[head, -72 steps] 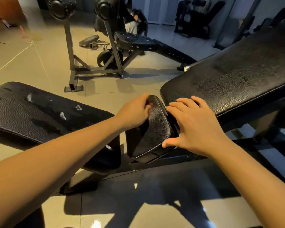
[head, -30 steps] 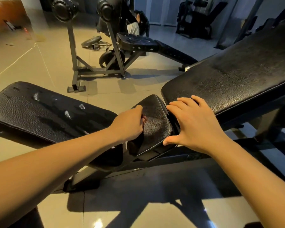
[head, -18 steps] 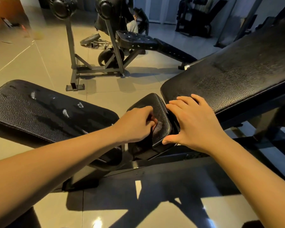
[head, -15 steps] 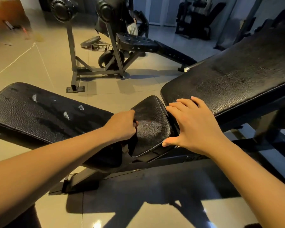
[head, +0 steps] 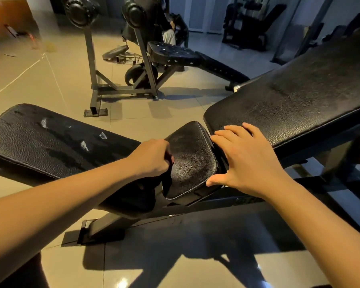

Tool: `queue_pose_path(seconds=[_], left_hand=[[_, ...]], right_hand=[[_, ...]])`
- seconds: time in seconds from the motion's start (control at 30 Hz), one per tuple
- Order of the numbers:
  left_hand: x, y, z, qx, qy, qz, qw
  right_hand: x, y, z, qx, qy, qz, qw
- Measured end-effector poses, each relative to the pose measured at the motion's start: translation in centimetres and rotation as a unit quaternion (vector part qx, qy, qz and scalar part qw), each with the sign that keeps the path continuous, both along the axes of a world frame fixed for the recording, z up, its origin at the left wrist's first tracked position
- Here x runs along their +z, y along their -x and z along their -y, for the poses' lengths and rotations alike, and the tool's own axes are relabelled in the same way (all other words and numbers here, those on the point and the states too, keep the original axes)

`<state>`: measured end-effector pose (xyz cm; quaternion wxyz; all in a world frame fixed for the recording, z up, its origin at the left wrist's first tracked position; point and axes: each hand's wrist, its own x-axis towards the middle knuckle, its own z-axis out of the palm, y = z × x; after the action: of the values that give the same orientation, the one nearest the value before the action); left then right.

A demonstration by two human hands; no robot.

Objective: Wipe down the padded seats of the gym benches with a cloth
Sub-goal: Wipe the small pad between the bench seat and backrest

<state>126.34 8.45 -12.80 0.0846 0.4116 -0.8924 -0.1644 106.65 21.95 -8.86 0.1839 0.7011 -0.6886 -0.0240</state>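
Seat of the near bench, a small black cushion tilted between a long pad at left and the raised backrest at right, gets its wipe. The left hand, over the seat's middle a moment ago, now sits at its left edge with the fist closed. The stroke has run back across the leather, so this seat looks largely covered and the bigger surfaces probably come next. The right hand has not shifted. It lies flat, fingers straight and spread, over the gap where seat meets backrest, thumb at the seat's lower right corner. The cloth is hard to make out: only a dark scrap shows at the left knuckles, and the fist appears bunched around it. The backrest's far end runs out of frame. White marks dot the long pad; wear or residue, it cannot be told. A person behind the far bench is mostly hidden.
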Motion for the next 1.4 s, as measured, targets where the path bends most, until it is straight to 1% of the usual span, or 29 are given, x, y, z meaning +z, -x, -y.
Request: queue_pose_path(seconds=[0.07, 0.17, 0.23, 0.27, 0.33, 0.4, 0.47, 0.53, 0.63, 0.7, 0.77, 0.83, 0.9, 0.93, 0.97, 1.03, 1.13, 1.17, 1.2, 1.23, 1.3, 1.33, 1.4], left_hand=[[0.5, 0.2, -0.2, -0.038, -0.012, -0.005, 0.999], [1.6, 0.9, -1.6, -0.131, -0.055, -0.028, 0.989], [1.4, 1.3, -1.9, -0.149, -0.036, -0.033, 0.988], [1.0, 1.4, -1.6, -0.133, -0.011, -0.038, 0.990], [-0.1, 1.4, -0.5, -0.064, 0.040, -0.043, 0.996], [-0.8, 1.1, 0.8, 0.001, 0.058, -0.036, 0.998], [-0.6, 1.1, 1.3, 0.001, 0.057, -0.025, 0.998], [0.4, 1.3, 0.4, -0.053, 0.047, -0.008, 0.997], [2.6, 1.5, -1.8, -0.170, -0.031, 0.004, 0.985], [3.0, 1.9, -2.4, -0.192, -0.039, 0.015, 0.981], [2.2, 2.3, -1.5, -0.163, 0.004, -0.003, 0.987], [0.7, 2.4, 0.7, -0.084, 0.071, -0.013, 0.994], [-0.8, 2.2, 2.9, 0.010, 0.086, -0.032, 0.996], [-1.2, 2.1, 3.7, 0.037, 0.084, -0.040, 0.995], [-1.3, 2.0, 4.0, 0.045, 0.081, -0.041, 0.995], [-0.5, 2.3, 3.5, 0.005, 0.068, -0.032, 0.997], [2.4, 2.8, 0.2, -0.133, -0.005, -0.053, 0.990], [2.9, 3.1, -0.8, -0.170, -0.011, -0.050, 0.984], [3.1, 3.4, -1.5, -0.190, 0.007, -0.045, 0.981], [3.0, 3.7, -1.6, -0.186, 0.041, -0.041, 0.981], [2.0, 4.1, -0.2, -0.129, 0.116, -0.032, 0.984], [1.3, 4.0, 0.9, -0.089, 0.139, -0.023, 0.986], [0.0, 3.5, 3.2, -0.012, 0.148, 0.001, 0.989]], right_hand=[[0.0, 0.0, -0.1, 0.000, 0.001, 0.001, 1.000], [0.0, 0.0, -0.1, -0.002, -0.001, -0.003, 1.000], [0.0, 0.0, 0.1, -0.003, -0.001, -0.005, 1.000], [0.0, 0.0, 0.1, -0.001, 0.000, -0.005, 1.000], [0.0, 0.1, 0.1, 0.002, 0.004, -0.004, 1.000], [-0.1, 0.1, 0.0, 0.009, 0.012, 0.002, 1.000], [-0.2, 0.2, 0.0, 0.011, 0.014, 0.003, 1.000], [-0.2, 0.3, 0.0, 0.009, 0.009, -0.002, 1.000], [-0.2, 0.3, -0.1, 0.013, 0.011, -0.002, 1.000], [-0.2, 0.4, 0.0, 0.015, 0.012, 0.001, 1.000], [-0.2, 0.3, 0.2, 0.015, 0.009, 0.002, 1.000], [-0.1, 0.2, 0.2, 0.014, 0.007, 0.004, 1.000], [-0.1, 0.2, 0.0, 0.013, 0.005, 0.004, 1.000], [-0.1, 0.2, 0.0, 0.013, 0.005, 0.005, 1.000], [-0.2, 0.2, -0.1, 0.012, 0.005, 0.005, 1.000], [-0.2, 0.2, -0.1, 0.010, 0.000, 0.000, 1.000], [-0.2, 0.2, -0.2, 0.007, -0.004, -0.003, 1.000], [-0.3, 0.3, -0.1, 0.009, -0.003, -0.004, 1.000], [-0.3, 0.3, 0.0, 0.011, -0.002, -0.005, 1.000], [-0.3, 0.4, 0.2, 0.012, -0.001, -0.004, 1.000], [-0.3, 0.4, 0.3, 0.012, 0.002, 0.000, 1.000], [-0.2, 0.3, 0.3, 0.012, 0.003, 0.002, 1.000], [-0.2, 0.4, 0.2, 0.015, 0.005, 0.006, 1.000]])
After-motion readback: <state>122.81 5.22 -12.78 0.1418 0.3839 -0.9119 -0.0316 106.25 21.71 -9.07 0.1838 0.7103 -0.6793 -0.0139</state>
